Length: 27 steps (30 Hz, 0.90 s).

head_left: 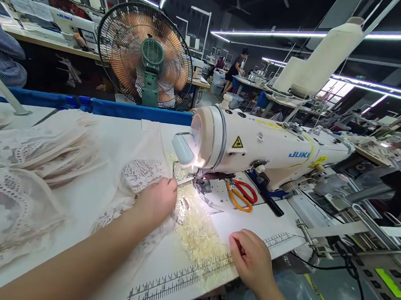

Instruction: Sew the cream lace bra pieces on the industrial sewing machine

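Observation:
My left hand (160,198) is closed in a pinch beside the sewing head, on the end of a narrow white strip (185,181) that runs to the needle area of the white JUKI sewing machine (264,141). Under and behind this hand lies a pale lace garment (142,171), spread over the table. My right hand (252,260) is curled into a loose fist at the table's front edge, with nothing seen in it. The presser foot is partly hidden by the machine head. Cream thread scraps (199,240) cover the tabletop between the hands.
Scissors with red and orange handles (240,196) lie under the machine arm. More lace pieces (25,179) are heaped on the left. A printed ruler (181,282) follows the front edge. Behind the table stand a large fan (152,53) and, farther off, a person (238,66).

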Each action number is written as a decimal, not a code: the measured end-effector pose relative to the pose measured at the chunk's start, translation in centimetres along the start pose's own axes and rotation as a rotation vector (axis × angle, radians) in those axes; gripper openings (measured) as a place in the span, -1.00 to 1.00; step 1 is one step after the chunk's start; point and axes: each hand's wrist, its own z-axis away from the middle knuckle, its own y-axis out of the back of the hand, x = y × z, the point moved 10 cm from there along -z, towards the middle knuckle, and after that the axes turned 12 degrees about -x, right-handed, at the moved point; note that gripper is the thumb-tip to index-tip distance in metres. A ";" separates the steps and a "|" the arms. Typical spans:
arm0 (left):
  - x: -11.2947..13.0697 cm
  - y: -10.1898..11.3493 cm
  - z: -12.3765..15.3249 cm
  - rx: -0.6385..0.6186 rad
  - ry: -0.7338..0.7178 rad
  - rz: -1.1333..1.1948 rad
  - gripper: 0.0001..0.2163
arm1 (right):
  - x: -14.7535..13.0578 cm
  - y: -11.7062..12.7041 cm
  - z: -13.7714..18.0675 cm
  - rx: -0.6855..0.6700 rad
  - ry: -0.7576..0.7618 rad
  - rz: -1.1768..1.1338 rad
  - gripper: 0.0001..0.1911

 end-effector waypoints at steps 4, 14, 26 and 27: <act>-0.1 -0.1 -0.1 0.002 -0.023 0.021 -0.69 | 0.3 -0.4 0.1 -0.017 -0.026 -0.003 -0.78; 1.0 -1.2 0.3 0.005 0.013 -0.096 -0.57 | 0.4 -0.6 0.0 -0.039 -0.039 -0.025 -0.78; 1.3 -1.7 0.3 -0.233 0.051 -0.143 -0.49 | -0.4 0.3 -0.7 -0.016 0.001 -0.009 -0.80; 1.3 -1.7 0.3 -0.239 0.053 -0.142 -0.48 | -0.4 0.3 -0.7 -0.009 0.004 -0.005 -0.80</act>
